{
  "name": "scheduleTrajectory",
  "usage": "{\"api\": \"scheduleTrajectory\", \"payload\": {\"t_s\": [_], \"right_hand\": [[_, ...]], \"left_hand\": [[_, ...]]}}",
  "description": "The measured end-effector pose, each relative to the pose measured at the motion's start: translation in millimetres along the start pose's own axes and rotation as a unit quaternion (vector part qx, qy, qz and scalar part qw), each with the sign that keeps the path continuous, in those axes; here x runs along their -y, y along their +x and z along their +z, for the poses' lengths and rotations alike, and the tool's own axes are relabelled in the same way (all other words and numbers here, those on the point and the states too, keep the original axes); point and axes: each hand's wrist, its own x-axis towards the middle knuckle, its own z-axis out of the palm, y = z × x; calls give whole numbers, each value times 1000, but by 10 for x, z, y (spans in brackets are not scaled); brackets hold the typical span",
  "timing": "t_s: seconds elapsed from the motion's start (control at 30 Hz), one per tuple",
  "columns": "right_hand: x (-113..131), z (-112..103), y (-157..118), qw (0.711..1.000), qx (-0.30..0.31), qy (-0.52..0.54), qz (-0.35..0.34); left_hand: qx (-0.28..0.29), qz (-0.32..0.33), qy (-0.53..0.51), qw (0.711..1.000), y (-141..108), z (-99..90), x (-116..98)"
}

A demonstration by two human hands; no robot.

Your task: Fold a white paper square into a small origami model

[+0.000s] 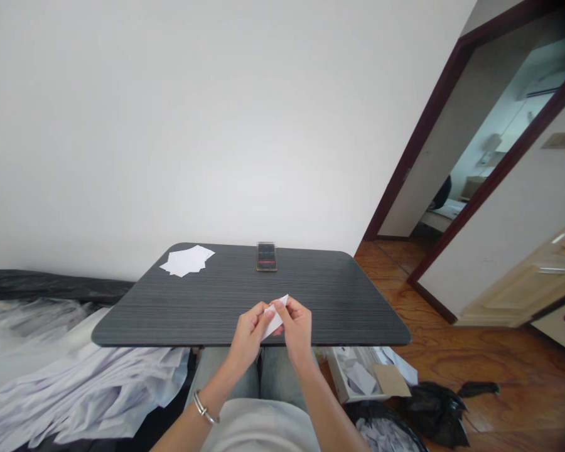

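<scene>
A small folded white paper (274, 321) is held between my two hands, over the front part of the dark table (169, 314). My left hand (250, 331) pinches its left side with thumb and fingers. On the other side, my right hand (295, 321) grips the paper, its thumb pressed on the top face. One pointed corner of the paper sticks up between the hands. At the back left of the table lies a loose pile of white paper pieces (187, 260). A phone (266, 257) rests near the table's back edge.
Heaped white sheets (98, 389) lie left of the table. At the lower right are a white box (353, 376) of papers, a black bag (435, 411) and a bag of paper scraps (386, 433). A wall (263, 125) stands behind the table.
</scene>
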Motion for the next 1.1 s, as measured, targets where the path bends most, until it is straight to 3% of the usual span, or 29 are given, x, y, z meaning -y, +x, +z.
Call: {"api": "scheduleTrajectory", "payload": {"t_s": [0.2, 0.5, 0.87, 1.1], "right_hand": [[-21, 6, -14, 999, -11, 31, 22], [18, -5, 11, 1000, 10, -19, 3], [-35, -11, 8, 1000, -11, -1, -2], [-4, -7, -5, 1000, -14, 18, -12]], "left_hand": [[26, -1, -26, 999, -18, 16, -4], [-15, -22, -50, 998, -6, 9, 58], [-36, -2, -38, 999, -28, 36, 100], [-5, -31, -54, 998, -12, 20, 89]]}}
